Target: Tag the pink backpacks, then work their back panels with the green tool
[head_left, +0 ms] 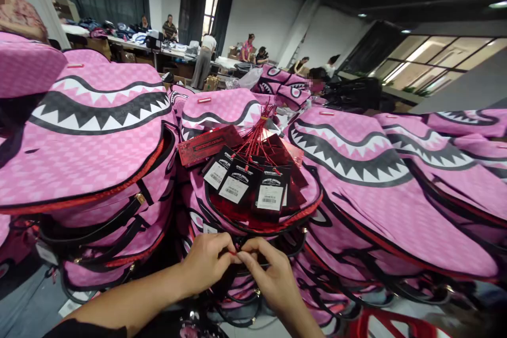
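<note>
My left hand [208,261] and my right hand [271,269] meet at the front of the middle stack of pink backpacks [225,103]. Both pinch something small and red, apparently a tag string [234,253], though the fingers cover most of it. Just above them, a bunch of black hang tags [240,179] with white barcode labels lies on the top backpack. Their red strings [259,134] are gathered at the top. Shiny red tags [209,145] fan out beneath and to the left.
More pink shark-mouth backpacks are stacked at the left [99,100] and right [356,142]. Black straps [114,222] hang between layers. Behind them, several people work at long tables [170,53] heaped with goods. A red-and-white item [392,325] lies at the lower right.
</note>
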The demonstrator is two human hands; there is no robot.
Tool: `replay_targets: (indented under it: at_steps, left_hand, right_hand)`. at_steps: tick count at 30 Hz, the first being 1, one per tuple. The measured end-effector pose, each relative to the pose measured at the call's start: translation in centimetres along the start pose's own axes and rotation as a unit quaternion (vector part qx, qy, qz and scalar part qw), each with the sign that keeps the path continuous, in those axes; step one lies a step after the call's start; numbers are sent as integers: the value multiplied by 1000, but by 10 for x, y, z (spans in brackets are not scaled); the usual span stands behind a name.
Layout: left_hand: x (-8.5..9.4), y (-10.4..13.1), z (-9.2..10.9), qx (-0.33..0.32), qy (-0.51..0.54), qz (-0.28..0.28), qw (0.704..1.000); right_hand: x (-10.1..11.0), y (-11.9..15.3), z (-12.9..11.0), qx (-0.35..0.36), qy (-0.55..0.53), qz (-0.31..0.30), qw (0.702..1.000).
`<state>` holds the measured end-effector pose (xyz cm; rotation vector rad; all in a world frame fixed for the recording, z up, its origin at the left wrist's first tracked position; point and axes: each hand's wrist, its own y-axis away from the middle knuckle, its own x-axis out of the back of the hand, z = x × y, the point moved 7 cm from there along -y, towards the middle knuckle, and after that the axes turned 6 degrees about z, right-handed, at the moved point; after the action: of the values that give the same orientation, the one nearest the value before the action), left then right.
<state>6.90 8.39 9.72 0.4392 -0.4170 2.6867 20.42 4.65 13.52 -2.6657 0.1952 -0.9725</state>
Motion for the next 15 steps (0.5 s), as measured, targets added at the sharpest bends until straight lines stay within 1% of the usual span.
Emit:
replay_targets:
  at_steps: [1, 3, 4, 5, 8, 9, 12, 13, 14, 15]
  left_hand:
    - [-2, -1, 0, -1, 6, -14, 1000]
    - [-7, 0, 4, -22, 13, -58, 998]
    - [-8, 0, 6, -37, 7, -65, 997]
    - [-6, 0, 7, -50, -6, -54, 997]
    - [2, -1, 8, -54, -46, 21, 997]
    - [1, -1, 9, -52, -47, 24, 997]
    - [-7, -2, 13, -78, -30, -27, 996]
    - [-8, -3, 14, -89, -31, -34, 995]
    - [-8, -5, 14, -97, -39, -27, 994]
    - [-6, -6, 14, -101, -52, -7, 993]
  right_hand:
    - [1, 0, 0, -1, -2, 2, 1000]
    - [4, -1, 0, -3, -5, 6, 1000]
    - [5, -2, 0, -3, -7, 7, 1000]
    - [6, -2, -1, -1, -9, 9, 1000]
    - [8, -1, -2, 8, -14, 11, 1000]
    - [9, -1, -2, 9, -14, 15, 1000]
    - [13, -2, -1, 9, -9, 30, 999]
    - [14, -3, 0, 9, -7, 32, 999]
    - [14, -4, 0, 10, -4, 33, 999]
    - [14, -4, -1, 12, -3, 29, 999]
